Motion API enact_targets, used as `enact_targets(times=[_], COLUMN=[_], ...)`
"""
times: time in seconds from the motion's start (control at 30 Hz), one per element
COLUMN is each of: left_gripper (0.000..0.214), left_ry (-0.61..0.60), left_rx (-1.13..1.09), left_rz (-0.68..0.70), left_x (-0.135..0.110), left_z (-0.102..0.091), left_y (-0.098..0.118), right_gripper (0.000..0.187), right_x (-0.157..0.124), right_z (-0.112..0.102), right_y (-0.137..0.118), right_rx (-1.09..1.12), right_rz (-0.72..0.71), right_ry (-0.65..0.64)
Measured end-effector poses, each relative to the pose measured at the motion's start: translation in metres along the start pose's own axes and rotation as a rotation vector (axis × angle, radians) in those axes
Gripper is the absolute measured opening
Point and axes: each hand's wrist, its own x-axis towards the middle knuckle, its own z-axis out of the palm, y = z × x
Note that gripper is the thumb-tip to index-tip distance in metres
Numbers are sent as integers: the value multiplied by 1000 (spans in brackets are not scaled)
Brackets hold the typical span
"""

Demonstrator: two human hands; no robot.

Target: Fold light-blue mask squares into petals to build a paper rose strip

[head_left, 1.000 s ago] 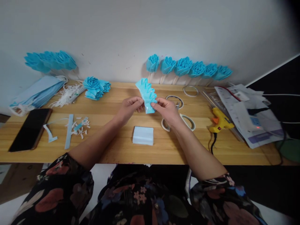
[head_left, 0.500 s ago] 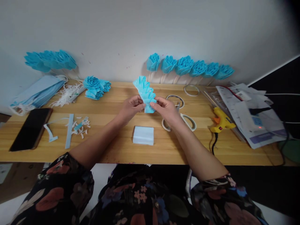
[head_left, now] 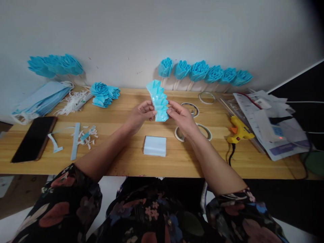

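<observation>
A bright blue pleated strip with a zigzag right edge is held up above the middle of the table. My left hand pinches its lower left edge between thumb and fingers. On the other side my right hand grips the strip's lower right edge, thumb on the front. Below them a stack of pale blue squares lies flat on the wood. Scissors rest beneath my right forearm and hand, which cover much of them.
Blue flowers on sticks lean against the wall, with more flowers at left. Loose blossoms, face masks, a phone and paper scraps lie leftward. A yellow glue gun and power strip stand right.
The strip has turned slightly more upright, its top moving right and up. My right thumb has slid from the strip's front toward its right edge.
</observation>
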Motion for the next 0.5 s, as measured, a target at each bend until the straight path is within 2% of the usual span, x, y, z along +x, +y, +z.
enact_targets(times=[0.23, 0.5], left_gripper=[39, 37], left_ry=[97, 82], left_rx=[17, 7], left_rz=[57, 73], left_x=[2, 1], left_z=[-3, -3], left_y=[3, 2], right_gripper=[57, 59], right_x=[-3, -3], right_z=[2, 4], right_y=[-5, -1], right_rx=[52, -26], right_rz=[103, 81], right_ry=[-53, -55])
